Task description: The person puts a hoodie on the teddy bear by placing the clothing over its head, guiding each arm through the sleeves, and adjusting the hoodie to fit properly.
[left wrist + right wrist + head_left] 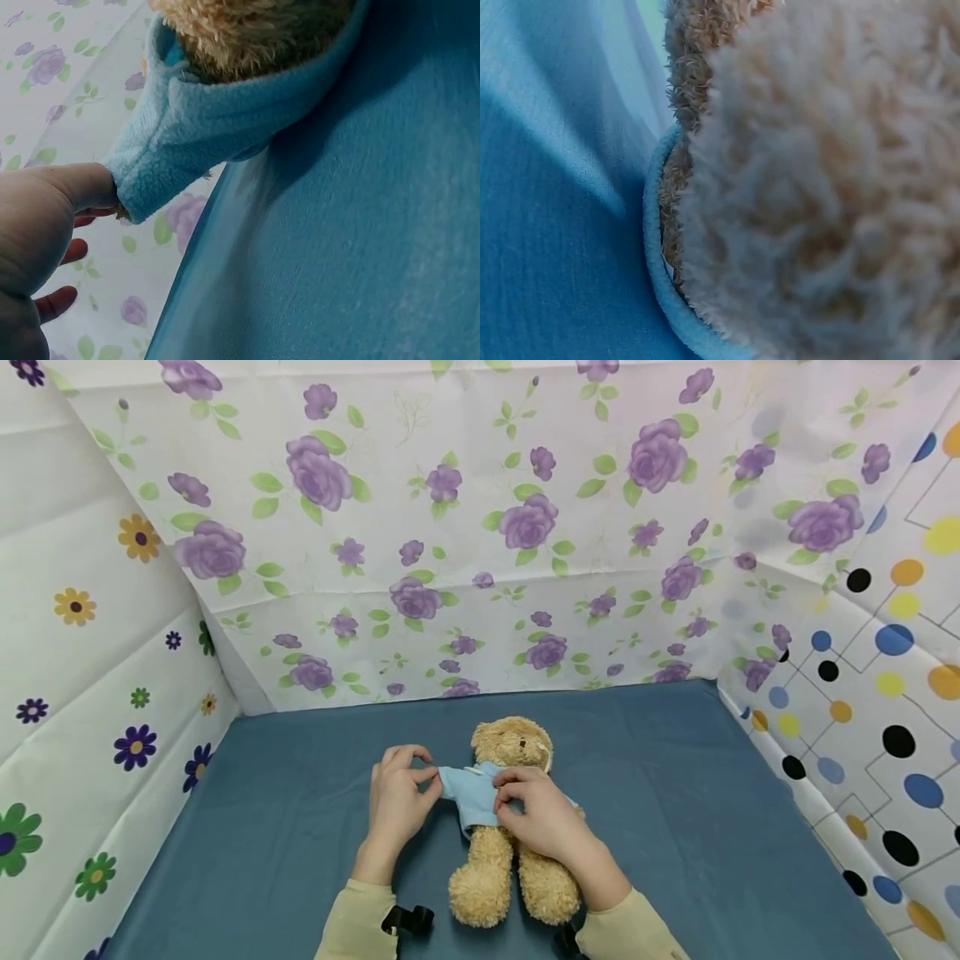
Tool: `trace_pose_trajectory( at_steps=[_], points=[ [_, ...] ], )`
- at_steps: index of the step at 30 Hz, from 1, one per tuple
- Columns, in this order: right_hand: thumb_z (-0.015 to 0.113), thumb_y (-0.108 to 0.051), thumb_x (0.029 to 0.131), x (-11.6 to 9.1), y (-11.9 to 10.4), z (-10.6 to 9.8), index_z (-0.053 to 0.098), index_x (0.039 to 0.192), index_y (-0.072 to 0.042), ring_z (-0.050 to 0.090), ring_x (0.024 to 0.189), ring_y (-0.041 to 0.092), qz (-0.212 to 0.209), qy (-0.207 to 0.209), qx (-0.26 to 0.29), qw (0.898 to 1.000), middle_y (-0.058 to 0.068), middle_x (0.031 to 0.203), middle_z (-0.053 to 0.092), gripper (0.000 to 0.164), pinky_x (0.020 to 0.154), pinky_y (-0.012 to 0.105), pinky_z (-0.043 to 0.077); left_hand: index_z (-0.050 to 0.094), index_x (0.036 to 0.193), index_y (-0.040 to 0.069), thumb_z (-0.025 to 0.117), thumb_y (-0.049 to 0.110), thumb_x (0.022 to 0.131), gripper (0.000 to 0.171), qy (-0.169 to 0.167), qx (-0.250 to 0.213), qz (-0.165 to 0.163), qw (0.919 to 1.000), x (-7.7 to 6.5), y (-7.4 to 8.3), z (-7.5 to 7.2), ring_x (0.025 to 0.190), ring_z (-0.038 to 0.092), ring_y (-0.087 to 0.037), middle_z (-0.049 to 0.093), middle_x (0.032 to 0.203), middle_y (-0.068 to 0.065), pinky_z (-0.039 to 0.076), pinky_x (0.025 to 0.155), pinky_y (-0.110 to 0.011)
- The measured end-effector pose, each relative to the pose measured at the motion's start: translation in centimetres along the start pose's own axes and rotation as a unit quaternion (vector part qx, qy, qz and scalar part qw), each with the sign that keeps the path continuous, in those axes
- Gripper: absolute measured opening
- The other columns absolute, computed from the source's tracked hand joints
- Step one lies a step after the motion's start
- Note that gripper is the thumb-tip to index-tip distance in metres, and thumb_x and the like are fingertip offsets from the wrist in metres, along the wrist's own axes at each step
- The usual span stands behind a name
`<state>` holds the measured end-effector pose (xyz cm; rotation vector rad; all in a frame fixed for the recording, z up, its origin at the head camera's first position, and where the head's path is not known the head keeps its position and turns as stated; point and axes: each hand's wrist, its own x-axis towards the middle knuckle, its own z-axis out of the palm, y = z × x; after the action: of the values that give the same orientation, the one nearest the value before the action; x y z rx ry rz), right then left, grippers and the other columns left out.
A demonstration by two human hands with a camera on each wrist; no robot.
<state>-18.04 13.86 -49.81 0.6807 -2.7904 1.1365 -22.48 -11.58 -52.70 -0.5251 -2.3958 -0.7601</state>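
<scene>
A tan plush teddy bear (483, 881) lies on its back with its head away from me. It wears a light blue fleece shirt (474, 797). My left hand (397, 797) pinches the end of the shirt's sleeve, drawn out to the left; the left wrist view shows thumb and finger at the cuff (135, 202). Over the bear's chest, my right hand (547, 814) holds the front of the shirt between curled fingers and thumb. The right wrist view has blurred fur (825, 187) and the shirt's hem (656, 240), with that hand out of sight.
A blue cloth (300, 843) covers the table under the bear. White sheets stand around it: purple roses (416, 597) at the back, coloured flowers (135, 747) on the left, dots and lines (892, 639) on the right. Each wrist wears a black strap (408, 920).
</scene>
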Motion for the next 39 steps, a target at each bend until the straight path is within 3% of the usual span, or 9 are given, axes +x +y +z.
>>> trace_pose_trajectory(
  at_steps=[4,7,11,15,24,31,33,37,39],
  points=[
    [0.066,-0.011,0.104,0.0,0.1,0.0,0.076,0.090,-0.023,0.057,0.131,0.032,0.002,0.000,0.004,1.000,0.002,0.134,0.067,0.020,0.103,0.051,0.050,0.087,0.091,0.009,0.089,0.004,0.086,0.007,-0.015,0.002,0.043,0.9990,0.2,-0.6,-0.3,0.112,0.060,-0.034,0.068,0.112,-0.004,0.047,0.085,-0.056],
    [0.066,-0.010,0.104,0.0,0.3,-0.1,0.076,0.091,-0.022,0.057,0.130,0.033,-0.001,0.001,0.008,1.000,0.003,0.134,0.066,0.020,0.104,0.053,0.049,0.086,0.095,0.010,0.088,0.004,0.089,0.009,-0.061,-0.047,0.046,0.9960,0.2,-1.2,-0.9,0.111,0.060,-0.035,0.066,0.114,-0.007,0.048,0.091,-0.057],
    [0.065,-0.009,0.104,0.1,0.5,-0.3,0.077,0.092,-0.022,0.056,0.129,0.034,-0.002,-0.001,0.016,1.000,0.004,0.133,0.066,0.021,0.105,0.055,0.048,0.082,0.112,0.012,0.088,0.012,0.092,0.021,-0.133,-0.125,-0.013,0.9832,0.0,-1.7,-1.4,0.115,0.058,-0.034,0.064,0.122,-0.007,0.049,0.096,-0.057],
    [0.063,-0.011,0.106,0.2,0.7,-0.3,0.077,0.094,-0.022,0.056,0.130,0.033,-0.006,-0.010,0.019,1.000,0.003,0.135,0.065,0.021,0.104,0.055,0.049,0.076,0.125,0.016,0.086,0.024,0.095,0.032,-0.184,-0.153,-0.066,0.9688,-0.2,-1.5,-1.1,0.122,0.060,-0.032,0.064,0.127,-0.003,0.051,0.099,-0.056],
    [0.062,-0.011,0.106,0.2,0.6,-0.5,0.075,0.093,-0.023,0.056,0.129,0.033,-0.008,-0.010,0.016,1.000,0.005,0.135,0.064,0.022,0.103,0.054,0.048,0.070,0.120,0.016,0.087,0.023,0.093,0.032,-0.181,-0.209,-0.141,0.9506,-0.6,-0.1,0.7,0.095,0.063,-0.019,0.065,0.112,0.002,0.053,0.078,-0.039],
    [0.062,-0.010,0.106,-0.4,0.9,-0.3,0.074,0.092,-0.025,0.057,0.127,0.034,-0.003,-0.002,0.026,1.000,0.004,0.133,0.064,0.024,0.103,0.056,0.048,0.067,0.139,0.015,0.082,0.024,0.099,0.043,-0.187,-0.280,-0.159,0.9279,-1.0,0.4,0.5,0.099,0.067,-0.017,0.069,0.124,-0.002,0.057,0.081,-0.037],
    [0.063,-0.011,0.106,-0.3,1.2,-0.4,0.074,0.093,-0.026,0.057,0.128,0.033,-0.008,-0.002,0.034,0.999,0.003,0.133,0.064,0.023,0.104,0.056,0.048,0.066,0.137,0.016,0.080,0.025,0.100,0.040,-0.179,-0.287,-0.156,0.9283,-0.9,0.5,0.2,0.103,0.065,-0.018,0.068,0.125,-0.001,0.056,0.083,-0.039],
    [0.069,-0.014,0.103,-0.2,1.5,-1.0,0.075,0.103,-0.025,0.056,0.134,0.034,-0.030,-0.027,0.050,0.998,0.004,0.140,0.062,0.013,0.104,0.055,0.049,0.060,0.117,0.013,0.083,0.029,0.098,0.034,-0.147,-0.254,-0.105,0.9501,-0.2,1.2,-0.2,0.097,0.057,-0.022,0.059,0.111,-0.003,0.048,0.080,-0.040],
    [0.074,-0.012,0.099,-0.2,1.5,-1.5,0.073,0.112,-0.026,0.053,0.139,0.034,-0.039,-0.053,0.058,0.996,0.004,0.146,0.058,0.019,0.104,0.053,0.050,0.057,0.106,0.014,0.087,0.035,0.094,0.039,-0.159,-0.229,-0.072,0.9577,0.0,1.9,-0.5,0.087,0.053,-0.021,0.054,0.100,-0.004,0.044,0.074,-0.037]
  ],
)
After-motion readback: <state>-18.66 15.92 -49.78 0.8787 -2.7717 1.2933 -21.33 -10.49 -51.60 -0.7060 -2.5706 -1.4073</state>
